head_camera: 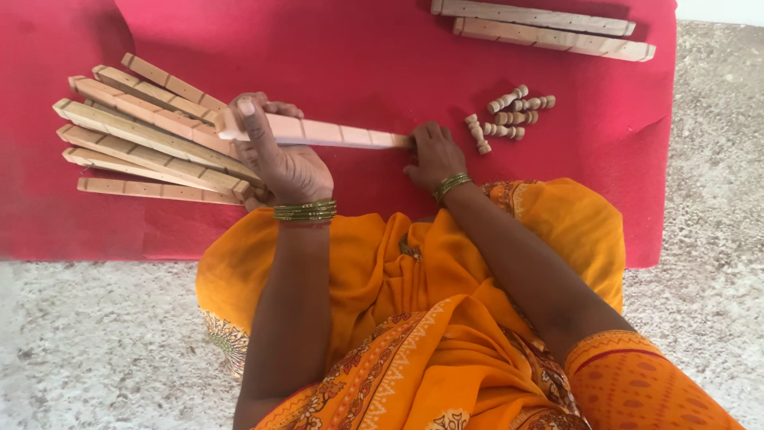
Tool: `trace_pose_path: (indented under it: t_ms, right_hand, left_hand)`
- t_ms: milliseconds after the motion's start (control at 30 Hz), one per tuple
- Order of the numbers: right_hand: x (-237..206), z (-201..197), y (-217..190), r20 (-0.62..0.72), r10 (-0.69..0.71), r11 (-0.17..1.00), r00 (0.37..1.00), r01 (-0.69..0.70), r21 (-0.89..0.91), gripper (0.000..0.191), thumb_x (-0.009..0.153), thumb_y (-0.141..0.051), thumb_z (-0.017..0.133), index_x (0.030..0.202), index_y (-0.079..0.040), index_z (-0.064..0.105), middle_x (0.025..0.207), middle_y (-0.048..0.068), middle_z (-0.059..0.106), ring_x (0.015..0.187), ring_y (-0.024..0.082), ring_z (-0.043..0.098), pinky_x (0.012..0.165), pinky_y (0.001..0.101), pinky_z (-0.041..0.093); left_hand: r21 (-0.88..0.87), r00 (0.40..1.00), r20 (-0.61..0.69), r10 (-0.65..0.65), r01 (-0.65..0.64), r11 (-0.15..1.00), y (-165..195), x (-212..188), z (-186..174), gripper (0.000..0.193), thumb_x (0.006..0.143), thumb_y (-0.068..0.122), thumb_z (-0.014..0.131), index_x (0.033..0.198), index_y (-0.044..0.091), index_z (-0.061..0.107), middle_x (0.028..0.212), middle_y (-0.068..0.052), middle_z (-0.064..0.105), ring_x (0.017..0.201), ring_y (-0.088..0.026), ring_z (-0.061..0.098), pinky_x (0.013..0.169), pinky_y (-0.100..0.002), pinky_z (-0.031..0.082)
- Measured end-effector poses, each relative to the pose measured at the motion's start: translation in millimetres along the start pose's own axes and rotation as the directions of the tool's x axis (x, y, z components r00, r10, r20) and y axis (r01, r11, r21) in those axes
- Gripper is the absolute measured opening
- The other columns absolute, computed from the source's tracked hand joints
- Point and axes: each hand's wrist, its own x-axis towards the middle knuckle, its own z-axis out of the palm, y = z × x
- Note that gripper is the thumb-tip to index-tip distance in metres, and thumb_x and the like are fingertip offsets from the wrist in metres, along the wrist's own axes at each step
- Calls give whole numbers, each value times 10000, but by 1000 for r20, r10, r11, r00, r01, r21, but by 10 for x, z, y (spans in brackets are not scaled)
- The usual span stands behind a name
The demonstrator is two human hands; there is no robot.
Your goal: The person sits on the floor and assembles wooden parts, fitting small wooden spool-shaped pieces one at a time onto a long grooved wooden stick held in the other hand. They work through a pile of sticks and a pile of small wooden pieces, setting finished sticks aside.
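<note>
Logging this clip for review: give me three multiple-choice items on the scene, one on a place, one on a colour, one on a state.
1. Where do the small wooden pegs lie?
A. beside the right hand
B. on the stack of slats
C. on the stone floor

2. What colour is the cloth?
A. blue
B. red
C. white

3. How is the pale slat held?
A. lying untouched
B. left hand only
C. both hands

Answers: 1 A, they sit just past the right hand. 2 B, plainly red. 3 C, the left hand grips one end, the right hand the other.

Bright even daylight; soft shadows; sharp focus; mild edge distortion
</note>
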Motion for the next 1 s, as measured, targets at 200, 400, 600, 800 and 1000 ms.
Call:
trace_pose_path:
  t_ms: [200,400,600,800,1000]
  right_hand:
    - [113,103,225,-30,67,997,997,-66,44,53,913,-129,748,960,-104,741,1102,101,687,1003,270,671,863,444,590]
    - [173,-47,147,4,163,779,987,-132,613,96,919,-66,702,1013,-63,720,933,58,773,759,92,748,689,232,642]
    - [37,-282,-169,-90,-109,527,990,134,839,105,953,-15,717,1051,5,749,947,85,739,760,101,704,667,243,617]
    - [-143,-424,-278,-72,-270,108,960,105,989,116,953,22,722,1068,14,727,925,77,741,790,100,712,697,237,622]
    - [91,-310,-6,145,-152,353,978,-83,932,136,943,-34,730,1073,-1,752,884,61,753,711,72,656,613,203,549]
  left_hand:
    - [10,992,125,25,-27,1000,44,-48,2,407,989,452,724,1071,87,566,762,5,496,685,-114,510,610,-299,478]
    - [45,968,250,-33,23,999,41,-147,26,420,1010,478,708,1051,92,545,761,8,477,621,-93,506,584,-268,489]
    - [92,932,362,-28,-5,996,-6,-216,84,429,1007,480,709,1037,84,547,751,3,480,589,-84,477,558,-249,481]
    - [90,912,406,-60,25,996,9,-279,103,433,1021,482,695,1048,76,547,703,5,446,592,-70,450,566,-234,453]
    - [113,914,399,-71,28,993,72,-249,88,442,1038,502,672,1078,84,535,701,-2,444,609,-80,456,587,-251,461]
